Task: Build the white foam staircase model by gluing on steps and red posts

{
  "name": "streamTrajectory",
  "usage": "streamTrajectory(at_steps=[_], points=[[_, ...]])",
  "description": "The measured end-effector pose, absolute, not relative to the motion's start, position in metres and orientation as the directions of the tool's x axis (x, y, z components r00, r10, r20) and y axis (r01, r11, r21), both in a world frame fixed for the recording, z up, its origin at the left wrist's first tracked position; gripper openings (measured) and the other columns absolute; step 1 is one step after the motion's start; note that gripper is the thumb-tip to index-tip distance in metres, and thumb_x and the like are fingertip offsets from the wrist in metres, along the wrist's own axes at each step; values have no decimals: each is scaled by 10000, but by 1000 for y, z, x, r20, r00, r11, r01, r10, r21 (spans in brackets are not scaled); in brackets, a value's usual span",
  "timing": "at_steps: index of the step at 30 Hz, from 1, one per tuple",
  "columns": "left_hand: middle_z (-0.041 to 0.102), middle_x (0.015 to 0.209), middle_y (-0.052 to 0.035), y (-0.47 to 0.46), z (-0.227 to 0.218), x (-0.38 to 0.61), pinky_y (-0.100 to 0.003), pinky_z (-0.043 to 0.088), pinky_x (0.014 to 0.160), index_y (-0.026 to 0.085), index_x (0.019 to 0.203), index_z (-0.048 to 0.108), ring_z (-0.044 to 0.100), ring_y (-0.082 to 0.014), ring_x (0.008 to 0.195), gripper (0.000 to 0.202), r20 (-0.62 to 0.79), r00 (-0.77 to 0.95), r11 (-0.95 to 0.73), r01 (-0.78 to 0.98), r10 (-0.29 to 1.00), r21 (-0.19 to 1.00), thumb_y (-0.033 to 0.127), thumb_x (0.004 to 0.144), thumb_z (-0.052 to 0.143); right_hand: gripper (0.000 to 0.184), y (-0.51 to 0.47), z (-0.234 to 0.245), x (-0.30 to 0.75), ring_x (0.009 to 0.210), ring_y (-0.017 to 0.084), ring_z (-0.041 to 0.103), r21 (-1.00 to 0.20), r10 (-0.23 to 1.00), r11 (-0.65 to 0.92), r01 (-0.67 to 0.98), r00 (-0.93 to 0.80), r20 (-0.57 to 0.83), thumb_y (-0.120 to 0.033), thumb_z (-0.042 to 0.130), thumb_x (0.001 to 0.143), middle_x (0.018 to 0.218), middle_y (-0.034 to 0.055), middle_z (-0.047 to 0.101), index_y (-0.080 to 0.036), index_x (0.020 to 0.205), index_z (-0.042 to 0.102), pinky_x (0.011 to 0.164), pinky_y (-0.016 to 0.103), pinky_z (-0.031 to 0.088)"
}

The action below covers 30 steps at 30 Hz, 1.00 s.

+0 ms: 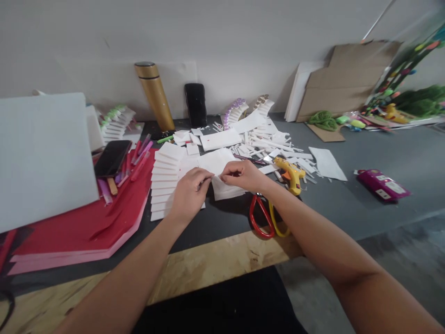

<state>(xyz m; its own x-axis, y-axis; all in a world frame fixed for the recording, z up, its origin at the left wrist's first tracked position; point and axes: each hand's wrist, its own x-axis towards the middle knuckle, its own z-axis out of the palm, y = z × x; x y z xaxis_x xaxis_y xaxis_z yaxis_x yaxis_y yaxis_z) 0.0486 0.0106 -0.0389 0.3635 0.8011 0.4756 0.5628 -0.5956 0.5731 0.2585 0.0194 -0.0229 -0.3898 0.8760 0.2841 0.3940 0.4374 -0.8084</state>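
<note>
My left hand point(190, 191) is closed in a pinch, its fingertips close to those of my right hand point(246, 175), which is pinched too. Whatever lies between the fingertips is too small to make out. Just below them is a soft white sheet like tissue point(227, 191), overlapping a flat white paper point(216, 160). A fanned stack of white folded strips point(162, 178) lies partly behind my left hand. Scissors with one red handle point(256, 217) and one yellow sit under my right forearm. A yellow glue gun point(292, 175) rests beside that arm.
White offcuts point(267, 141) are heaped behind my hands. Red sheets point(104, 222), a phone point(113, 157) and markers point(141, 160) lie left, near a large pale board point(45, 162). A gold flask point(155, 97) stands at the wall. A purple packet point(382, 184) lies right.
</note>
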Motion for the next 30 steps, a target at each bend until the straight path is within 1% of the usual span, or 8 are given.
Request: streamTrajectory(at_steps=[7,10,12,14,16,19,22,30], points=[[734,991,-65,13,-43,49,-357,559,881,203,914,700,684,-205,972,181,506,317,-593,526,802,610,229,934,522,95,17,-22,257,637,107,514,-744,847,506,436,-412,335,-253,668,813,757,15,644,-164,787,687,621,257,402],[684,1156,-91,12,-43,51,-361,576,907,199,1037,663,690,-197,1020,165,499,246,-556,406,831,725,272,918,574,121,18,-23,258,654,117,534,-763,865,479,434,-380,327,-274,671,830,748,19,648,-163,785,688,634,261,415],[656,1179,-98,11,-42,53,-340,595,863,192,1103,594,713,-188,983,275,424,139,-446,274,895,852,327,873,661,150,19,-24,258,666,124,551,-780,879,458,426,-349,325,-302,682,833,750,26,654,-162,781,685,635,262,421],[676,1038,-67,10,-41,54,-321,604,801,188,1051,553,739,-187,893,342,294,88,-305,165,952,938,387,832,724,178,19,-24,257,664,126,555,-792,891,442,421,-312,331,-326,696,829,750,29,655,-160,769,673,633,263,425],[685,868,-38,9,-42,54,-327,605,777,180,948,562,753,-206,831,337,177,139,-194,121,974,973,446,827,729,196,19,-25,256,660,124,554,-803,895,434,410,-297,332,-340,705,823,747,27,652,-160,761,659,633,262,429],[716,816,-59,10,-45,54,-350,603,798,163,868,635,758,-237,831,334,112,246,-153,158,963,975,488,838,703,201,17,-26,254,681,127,568,-817,887,434,379,-341,312,-351,700,824,765,30,658,-157,782,666,639,257,436],[738,845,-66,9,-47,55,-345,595,802,168,858,672,752,-239,841,284,145,251,-208,244,957,947,451,843,685,190,16,-27,252,699,126,579,-822,873,436,365,-394,288,-343,689,828,799,34,663,-153,817,685,637,250,439],[727,804,-36,4,-38,56,-308,568,782,183,792,662,721,-196,803,151,211,264,-293,327,941,898,280,856,566,106,14,-26,252,675,123,568,-808,858,467,360,-408,313,-263,674,808,819,41,667,-159,821,690,616,253,435]])
